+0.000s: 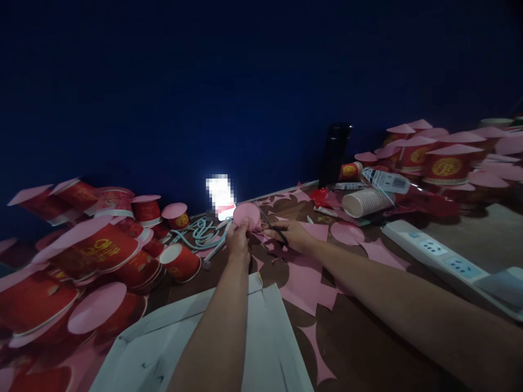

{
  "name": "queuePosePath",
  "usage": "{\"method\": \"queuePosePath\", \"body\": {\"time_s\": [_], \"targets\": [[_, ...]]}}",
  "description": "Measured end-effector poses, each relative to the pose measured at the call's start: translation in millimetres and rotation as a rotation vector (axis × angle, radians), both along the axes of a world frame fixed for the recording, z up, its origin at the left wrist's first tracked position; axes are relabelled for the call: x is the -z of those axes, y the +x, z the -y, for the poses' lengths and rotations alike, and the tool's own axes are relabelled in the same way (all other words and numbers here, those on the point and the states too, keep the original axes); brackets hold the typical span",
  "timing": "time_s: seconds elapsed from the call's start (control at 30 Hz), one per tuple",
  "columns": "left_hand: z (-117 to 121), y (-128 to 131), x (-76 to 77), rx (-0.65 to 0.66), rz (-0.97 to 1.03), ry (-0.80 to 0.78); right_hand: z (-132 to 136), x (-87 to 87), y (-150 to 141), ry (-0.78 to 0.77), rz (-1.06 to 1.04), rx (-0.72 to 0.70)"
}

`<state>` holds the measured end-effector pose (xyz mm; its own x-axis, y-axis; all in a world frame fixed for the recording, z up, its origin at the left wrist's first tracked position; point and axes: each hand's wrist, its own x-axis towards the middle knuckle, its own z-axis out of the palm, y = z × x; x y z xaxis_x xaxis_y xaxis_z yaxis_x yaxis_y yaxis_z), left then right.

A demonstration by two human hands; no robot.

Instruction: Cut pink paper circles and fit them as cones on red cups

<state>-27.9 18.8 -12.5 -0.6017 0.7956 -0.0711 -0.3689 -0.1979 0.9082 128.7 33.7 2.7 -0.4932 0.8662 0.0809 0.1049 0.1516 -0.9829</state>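
Observation:
My left hand point(237, 238) is closed on a pink paper circle point(247, 214), held up over the brown table point(368, 337). My right hand point(291, 235) grips black scissors point(273, 226) whose blades point up and left to the circle's right edge. Pink paper offcuts point(305, 279) lie under and around both hands. Both forearms stretch forward from the bottom of the view.
Red paper cups with pink lids are piled at the left point(98, 250) and back right point(447, 163). A stack of white cups point(365, 202) lies on its side. A white power strip point(445, 257) sits at the right, a light-blue cable point(200, 233) near the wall, white paper point(261, 348) in front.

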Motion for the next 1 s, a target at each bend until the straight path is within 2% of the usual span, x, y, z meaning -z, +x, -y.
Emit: {"method": "queuePosePath", "body": {"time_s": [0.53, 0.73, 1.0], "targets": [[-0.6, -0.8, -1.4, -0.024, 0.018, 0.003, 0.4, -3.8, 0.5, 0.053, 0.028, 0.009], [0.2, -0.6, -2.0, -0.022, 0.021, 0.014, -0.4, -1.4, 0.4, 0.038, 0.019, 0.023], [-3.6, -2.8, 2.5, -0.023, 0.019, 0.005, 3.1, -6.9, -0.5, 0.010, 0.017, 0.022]]}}
